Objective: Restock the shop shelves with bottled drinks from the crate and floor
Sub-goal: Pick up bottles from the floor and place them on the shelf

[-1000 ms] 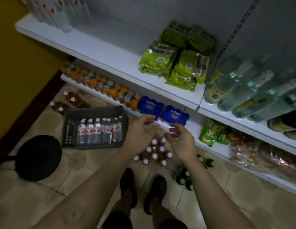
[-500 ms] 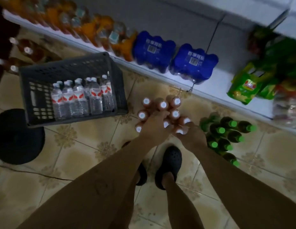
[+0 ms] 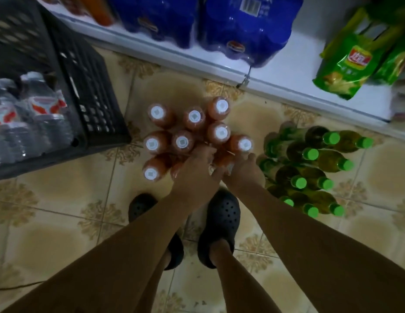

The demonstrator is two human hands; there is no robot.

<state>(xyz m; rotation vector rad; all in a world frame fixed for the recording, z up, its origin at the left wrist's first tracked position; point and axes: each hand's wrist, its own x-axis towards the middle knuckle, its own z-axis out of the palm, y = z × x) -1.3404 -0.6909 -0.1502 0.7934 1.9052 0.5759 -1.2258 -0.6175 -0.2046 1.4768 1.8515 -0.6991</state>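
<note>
The person's left hand (image 3: 196, 175) and right hand (image 3: 243, 171) are touching the orange-brown plastic bottles with white caps (image 3: 182, 142). These are standing on the tiled floor (image 3: 61, 195), between the dark plastic crate (image 3: 90, 105) and the green-capped bottles (image 3: 310, 154). The fingers are hiding among the bottles, so nobody can tell if they are gripping.

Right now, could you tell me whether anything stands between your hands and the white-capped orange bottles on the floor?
Nothing visible does: the left hand and right hand are down on the cluster of white-capped orange plastic bottles itself.
</note>
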